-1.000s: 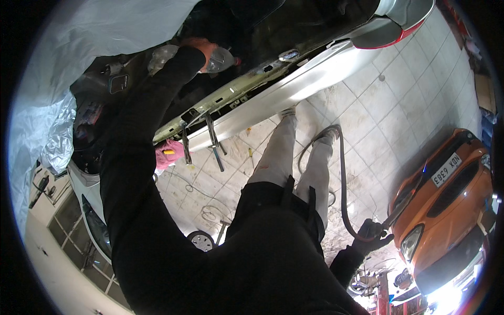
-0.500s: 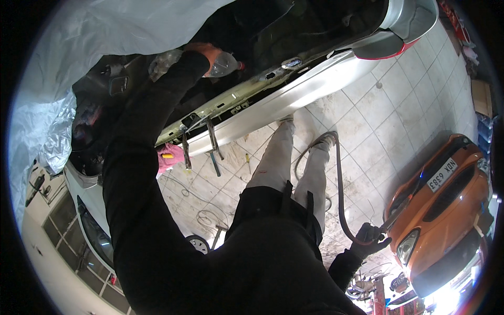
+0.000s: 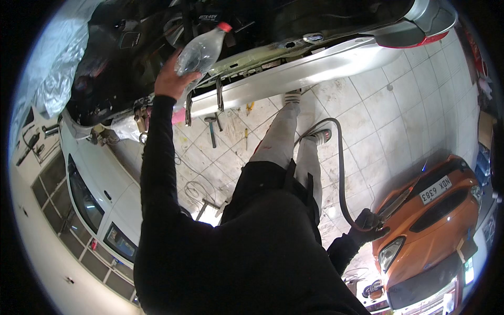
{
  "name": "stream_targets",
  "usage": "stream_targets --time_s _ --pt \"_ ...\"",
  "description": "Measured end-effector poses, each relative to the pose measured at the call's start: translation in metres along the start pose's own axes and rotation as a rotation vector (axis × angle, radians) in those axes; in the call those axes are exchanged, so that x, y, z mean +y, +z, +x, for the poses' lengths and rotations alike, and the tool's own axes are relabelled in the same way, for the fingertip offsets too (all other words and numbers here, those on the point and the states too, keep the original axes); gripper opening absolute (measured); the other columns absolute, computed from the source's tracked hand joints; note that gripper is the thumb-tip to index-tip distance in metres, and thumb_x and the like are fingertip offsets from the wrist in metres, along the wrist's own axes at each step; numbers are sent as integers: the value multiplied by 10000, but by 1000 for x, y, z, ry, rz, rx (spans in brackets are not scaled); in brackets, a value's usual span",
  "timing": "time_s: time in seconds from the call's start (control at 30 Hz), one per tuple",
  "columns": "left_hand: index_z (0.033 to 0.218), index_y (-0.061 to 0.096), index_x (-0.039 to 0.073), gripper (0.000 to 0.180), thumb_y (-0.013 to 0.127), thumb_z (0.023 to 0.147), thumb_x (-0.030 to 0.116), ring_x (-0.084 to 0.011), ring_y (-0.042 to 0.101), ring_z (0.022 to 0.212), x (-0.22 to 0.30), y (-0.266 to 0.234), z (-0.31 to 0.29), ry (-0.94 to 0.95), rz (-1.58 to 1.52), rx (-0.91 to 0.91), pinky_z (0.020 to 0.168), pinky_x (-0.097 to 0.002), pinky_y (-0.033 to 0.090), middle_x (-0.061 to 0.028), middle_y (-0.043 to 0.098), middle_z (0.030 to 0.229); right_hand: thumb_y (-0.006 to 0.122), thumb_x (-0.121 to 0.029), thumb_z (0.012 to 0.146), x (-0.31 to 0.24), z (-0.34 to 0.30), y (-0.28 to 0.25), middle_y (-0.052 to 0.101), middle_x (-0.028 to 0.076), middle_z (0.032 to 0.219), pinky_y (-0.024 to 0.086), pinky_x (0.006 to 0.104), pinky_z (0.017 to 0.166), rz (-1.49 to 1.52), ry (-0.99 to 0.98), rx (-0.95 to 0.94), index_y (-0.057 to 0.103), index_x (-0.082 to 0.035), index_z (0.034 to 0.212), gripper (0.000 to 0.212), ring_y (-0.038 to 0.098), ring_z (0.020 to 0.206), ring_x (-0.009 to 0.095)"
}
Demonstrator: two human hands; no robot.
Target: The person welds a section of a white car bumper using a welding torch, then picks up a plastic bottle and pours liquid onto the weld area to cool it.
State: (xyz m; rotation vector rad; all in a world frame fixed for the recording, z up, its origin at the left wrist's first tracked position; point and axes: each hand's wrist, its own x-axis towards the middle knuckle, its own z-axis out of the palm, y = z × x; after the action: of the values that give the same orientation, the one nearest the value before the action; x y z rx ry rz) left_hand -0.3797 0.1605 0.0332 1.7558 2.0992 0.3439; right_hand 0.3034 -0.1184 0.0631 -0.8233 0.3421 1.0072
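Note:
My bare left hand (image 3: 173, 77) is closed around a clear plastic bottle (image 3: 202, 51) with a red cap. The bottle is tilted, its cap end up and to the right, held over the open rear of a car beside its silver bumper (image 3: 294, 74). Low on the right, my gloved right hand (image 3: 366, 226) grips the end of a thick dark hose (image 3: 341, 173). A long narrow metal part (image 3: 394, 206) shows past the fingers, but its exact kind I cannot make out. The hose loops down by my feet.
Two clamps (image 3: 220, 94) grip the bumper edge. A hammer (image 3: 211, 132), a screwdriver (image 3: 246, 138) and pliers (image 3: 250, 108) lie on the tiled floor (image 3: 367, 113). An orange car (image 3: 436, 215) stands right, a white car (image 3: 100, 194) left. Plastic sheeting (image 3: 65, 63) hangs at upper left.
My left hand has drawn back from deep inside the car toward its edge, bringing the bottle into fuller view. My right hand still grips the hose end, almost in the same place.

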Motion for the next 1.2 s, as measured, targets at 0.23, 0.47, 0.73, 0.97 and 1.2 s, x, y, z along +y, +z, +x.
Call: stream_targets --time_s 0.23,0.47,0.73,0.97,1.2 --pt "1370 519 -40 845 983 697 172 -265 635 1185 -11 13 -119 -343 -609 742 1060 -402 503 -165 641 1336 613 -489 1019 -23 10 -7 481 -14 598 347 337 636 -41 62 -53 597 -98 874 418 383 497 116" --pt "1431 436 -45 865 931 726 36 -293 615 1223 25 11 -166 -338 -940 1020 1059 -431 528 -192 593 1384 597 -475 1025 -57 4 -10 433 -32 588 347 304 563 -192 -16 34 587 -116 913 377 396 491 104" --pt "1309 448 -34 791 951 704 48 -256 625 1169 24 -2 -63 -201 -841 1082 1045 -390 503 -181 626 1287 552 -447 1055 -67 10 -14 463 -26 599 394 341 575 -213 -37 -69 648 -97 974 372 413 482 122" --pt "1344 394 10 921 974 637 114 -304 613 1213 -24 57 68 -268 -814 1020 1076 -438 488 -187 602 1310 605 -501 1030 -22 -2 1 456 -18 597 351 345 598 -161 -103 -44 646 -86 963 422 380 506 122" --pt "1420 375 1 1095 993 597 374 -365 590 1320 -105 150 125 -475 -533 802 1101 -461 471 -235 583 1402 681 -497 991 25 -4 12 492 -3 610 353 332 652 4 -59 49 655 -58 1007 441 394 529 123"
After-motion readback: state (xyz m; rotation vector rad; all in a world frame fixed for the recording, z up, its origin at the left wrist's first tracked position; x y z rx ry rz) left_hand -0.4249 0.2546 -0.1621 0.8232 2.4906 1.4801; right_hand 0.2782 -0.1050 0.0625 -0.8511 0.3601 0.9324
